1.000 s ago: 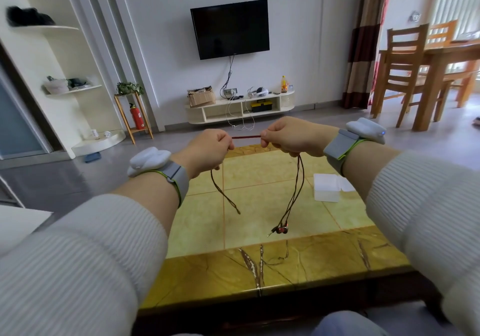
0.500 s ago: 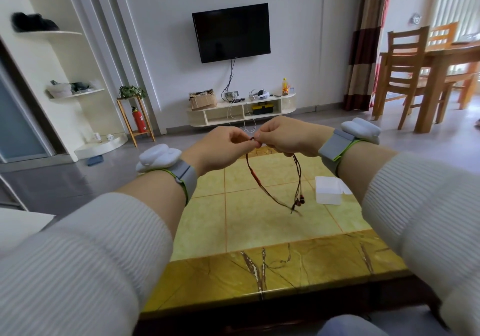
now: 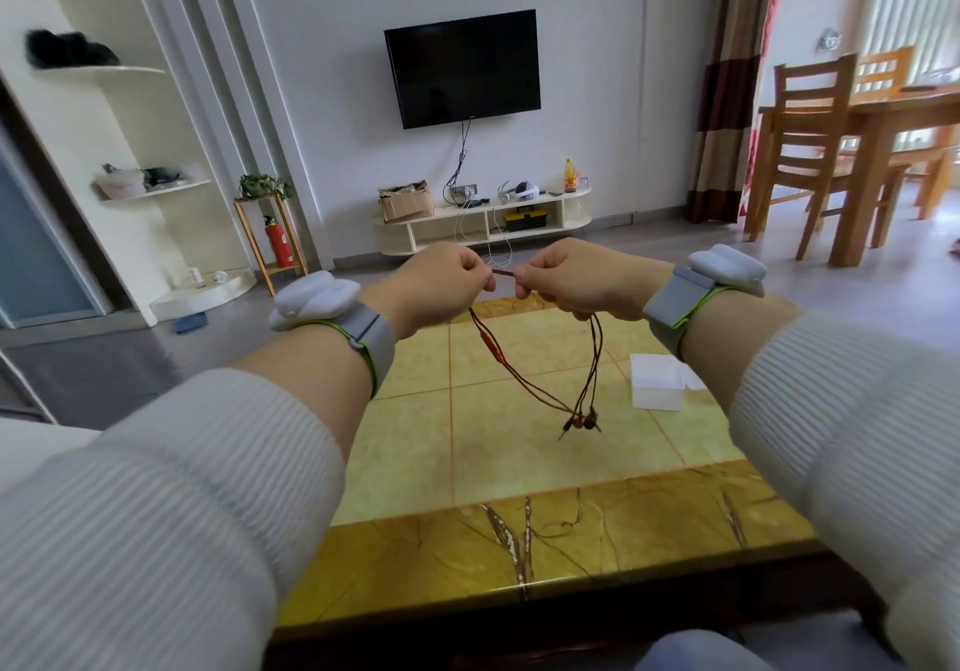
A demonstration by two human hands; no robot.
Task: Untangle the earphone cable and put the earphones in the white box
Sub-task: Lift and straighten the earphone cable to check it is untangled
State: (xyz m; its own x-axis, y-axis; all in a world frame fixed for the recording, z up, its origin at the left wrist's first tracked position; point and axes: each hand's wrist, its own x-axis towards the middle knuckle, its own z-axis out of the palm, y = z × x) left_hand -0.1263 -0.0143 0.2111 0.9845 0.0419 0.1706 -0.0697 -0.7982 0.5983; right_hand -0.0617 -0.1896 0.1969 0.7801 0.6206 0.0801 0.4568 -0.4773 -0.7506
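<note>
The thin dark-red earphone cable [image 3: 524, 374] is in the air above the far half of the yellow tiled table [image 3: 519, 462], not touching it. The left hand [image 3: 441, 288] pinches the cable between thumb and curled fingers, and the right hand [image 3: 576, 281] pinches it in the same way. A short piece of cable is stretched between the two hands.

This stretched piece lies almost level, and its long axis runs from the table's left edge toward its right edge. Below each hand the strands hang down and come together low down, so the whole makes a V shape. The small red earbuds [image 3: 582, 421] are at the bottom of the V, together with what looks like the plug, and they point down at the table.

I think the main risk is a tighter knot. If the hands pull apart while the strands near the earbuds are crossed, the crossing can lock. I cannot tell whether they are really knotted there or only lie side by side. A hard pull may also damage the thin wire. A swinging end can also wrap around the other strands again.

The small white open plastic box [image 3: 657, 384] stands near the table's right edge, well apart from the cable, and it looks light, so a careless hand could push it away.
</note>
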